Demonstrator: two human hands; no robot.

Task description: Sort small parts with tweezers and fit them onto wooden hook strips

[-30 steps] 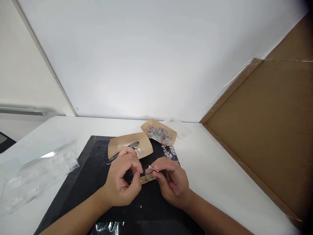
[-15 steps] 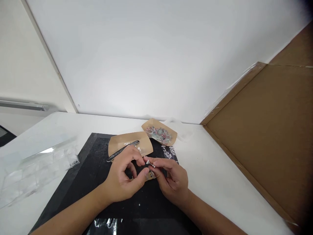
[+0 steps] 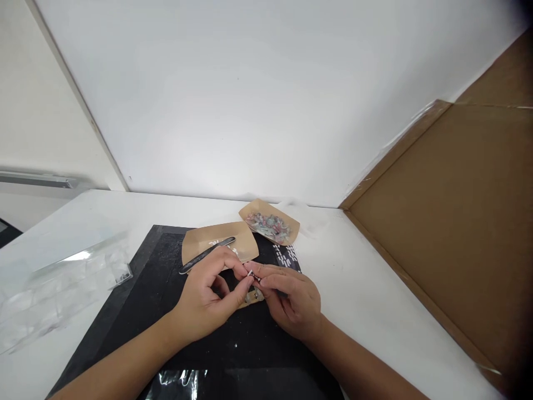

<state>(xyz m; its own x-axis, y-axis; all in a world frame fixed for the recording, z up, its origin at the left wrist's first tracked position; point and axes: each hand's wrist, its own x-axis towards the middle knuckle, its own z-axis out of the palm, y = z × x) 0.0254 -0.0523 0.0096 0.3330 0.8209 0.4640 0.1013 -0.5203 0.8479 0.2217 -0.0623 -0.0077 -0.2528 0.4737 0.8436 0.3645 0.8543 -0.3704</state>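
Over the black mat, my two hands meet fingertip to fingertip. My left hand pinches a tiny white piece between thumb and forefinger. Against it, my right hand holds a small shiny metal piece, closed in its fingertips. Both pieces are largely covered by fingers, so their exact kind cannot be made out. Just below the fingertips, a small tan holder with shiny bits shows partly. Behind my left hand lies a kraft paper tray with small white pieces, and dark tweezers rest across it.
A second kraft paper tray, filled with wrapped colourful bits, stands farther back. On the left is a clear compartment box on the white table. A white wall closes the back, and a brown board leans at right.
My left thumb and forefinger have closed in on the white piece, bringing it against the metal piece in my right hand. The whole view has shifted slightly.
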